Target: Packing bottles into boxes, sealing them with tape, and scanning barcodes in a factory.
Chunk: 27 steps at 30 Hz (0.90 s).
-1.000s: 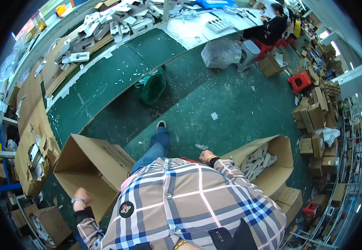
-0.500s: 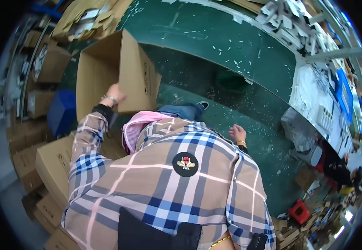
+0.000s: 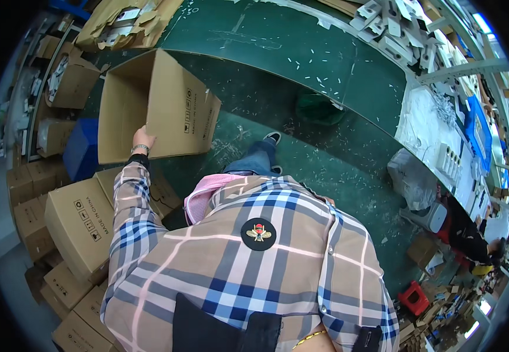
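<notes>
My left hand (image 3: 143, 139) grips the near edge of a large cardboard box (image 3: 179, 114), its fingers partly hidden by the panel. The box is tilted, its open mouth facing left, and its inside looks bare where it shows. Dark printing marks the right side panel. Only a sliver of my right hand (image 3: 330, 200) shows past the plaid shirt at my right side; its fingers are hidden. A closed cardboard box (image 3: 81, 220) stands by my left forearm.
A green-topped table (image 3: 254, 44) strewn with small white bits runs across the far side. Left of me are a blue bin (image 3: 82, 151) and stacked cartons (image 3: 70, 284). A white stool (image 3: 427, 218) and a red stool (image 3: 414, 299) stand on the right.
The large box has shifted left with my left hand on its edge. My right hand has dropped back, mostly out of sight behind my shirt. My foot has moved slightly left.
</notes>
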{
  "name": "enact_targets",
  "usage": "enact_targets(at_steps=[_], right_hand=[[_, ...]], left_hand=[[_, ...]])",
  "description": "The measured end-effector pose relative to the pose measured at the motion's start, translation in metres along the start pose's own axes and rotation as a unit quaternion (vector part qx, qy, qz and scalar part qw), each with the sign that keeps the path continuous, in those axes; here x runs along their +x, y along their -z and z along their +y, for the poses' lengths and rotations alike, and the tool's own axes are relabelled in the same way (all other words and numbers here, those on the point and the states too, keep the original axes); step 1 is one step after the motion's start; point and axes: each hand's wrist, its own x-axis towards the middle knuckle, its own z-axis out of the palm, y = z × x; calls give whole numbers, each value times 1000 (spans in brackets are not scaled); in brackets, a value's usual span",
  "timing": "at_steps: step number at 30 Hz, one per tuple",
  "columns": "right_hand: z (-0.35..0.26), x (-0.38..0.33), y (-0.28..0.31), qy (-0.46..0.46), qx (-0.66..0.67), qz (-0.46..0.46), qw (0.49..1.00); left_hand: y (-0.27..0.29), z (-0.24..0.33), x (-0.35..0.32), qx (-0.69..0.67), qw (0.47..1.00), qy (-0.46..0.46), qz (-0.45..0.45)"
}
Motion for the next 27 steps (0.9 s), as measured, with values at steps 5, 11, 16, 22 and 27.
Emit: enact_targets(at_steps=[5, 11, 16, 22, 27], right_hand=[[25, -12, 10, 38, 30, 86, 995], [82, 16, 32, 53, -35, 95, 993], [70, 26, 58, 25, 22, 83, 996], [93, 47, 117, -100, 66, 144, 982], [127, 51, 174, -102, 17, 147, 984]], left_hand=[[-27, 12, -10, -4, 999, -33, 36], [-37, 105, -38, 236, 925, 225, 193], [-30, 242, 28, 51, 945, -172, 272], [-158, 631, 113, -134, 873, -463, 72], [-241, 878, 148, -68, 799, -598, 13]])
